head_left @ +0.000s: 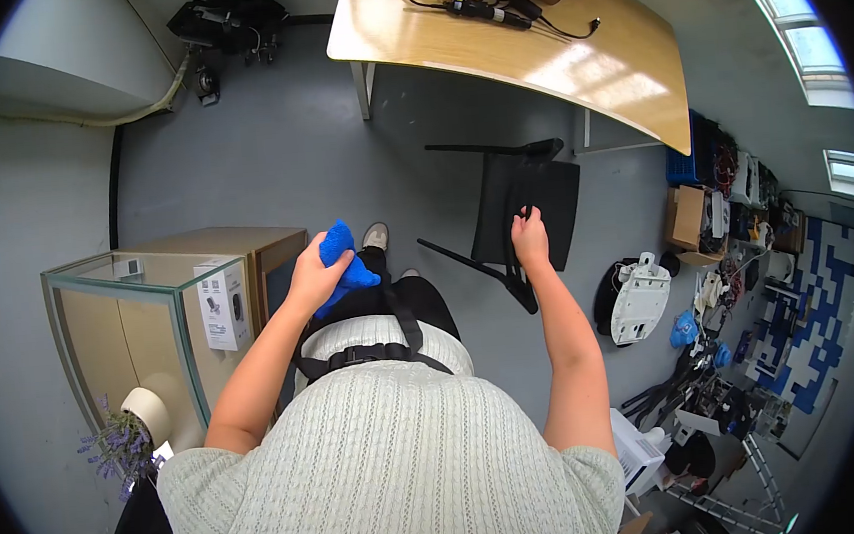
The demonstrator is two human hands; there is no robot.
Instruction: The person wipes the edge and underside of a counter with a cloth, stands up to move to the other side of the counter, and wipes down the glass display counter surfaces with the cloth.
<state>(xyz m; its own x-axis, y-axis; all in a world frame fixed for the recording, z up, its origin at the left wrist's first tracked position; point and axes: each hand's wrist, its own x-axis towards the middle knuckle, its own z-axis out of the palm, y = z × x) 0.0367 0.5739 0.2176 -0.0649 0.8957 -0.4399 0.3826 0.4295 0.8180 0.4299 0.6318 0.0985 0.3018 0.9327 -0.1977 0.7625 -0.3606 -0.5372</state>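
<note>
A crumpled blue cloth [345,263] is gripped in my left hand [316,268], in front of my waist and beside the glass cabinet. My right hand [530,235] is closed at the top edge of the black chair's backrest [509,210], its fingers curled round the frame. The black chair [555,207] stands on the grey floor, with its armrests pointing to the left in the view. Part of the blue cloth hangs down over my dark trousers.
A wooden table [407,17] with black cables [487,13] stands ahead. At the left is a glass cabinet [184,336] with a flower pot [146,415] nearby. A white device [640,300], an open carton [686,218] and clutter lie at the right.
</note>
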